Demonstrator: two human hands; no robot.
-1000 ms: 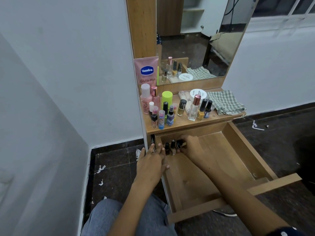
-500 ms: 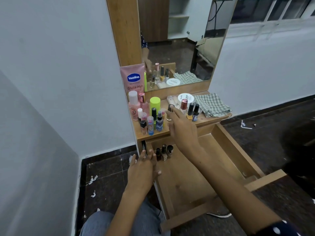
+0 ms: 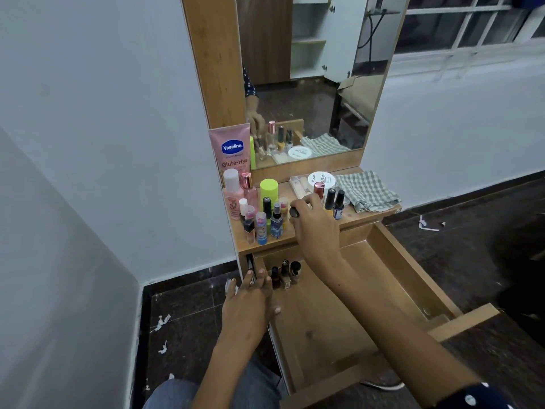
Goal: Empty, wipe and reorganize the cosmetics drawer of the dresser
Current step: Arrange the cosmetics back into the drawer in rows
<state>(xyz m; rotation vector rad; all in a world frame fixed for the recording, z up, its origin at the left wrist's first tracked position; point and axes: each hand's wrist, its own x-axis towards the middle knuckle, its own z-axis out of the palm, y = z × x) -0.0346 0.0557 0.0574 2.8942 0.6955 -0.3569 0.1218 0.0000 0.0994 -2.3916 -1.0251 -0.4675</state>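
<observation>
Head view: a small dark-capped bottle (image 3: 294,213) is gripped by the right hand (image 3: 317,228) above the open drawer (image 3: 392,267), whose left rim is loosely touched by the unclenched left hand (image 3: 247,308).

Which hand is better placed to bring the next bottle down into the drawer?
Right. The right hand is already up on the dresser top among the bottles, fingers around a black-capped one; the left hand rests on the drawer edge.
</observation>
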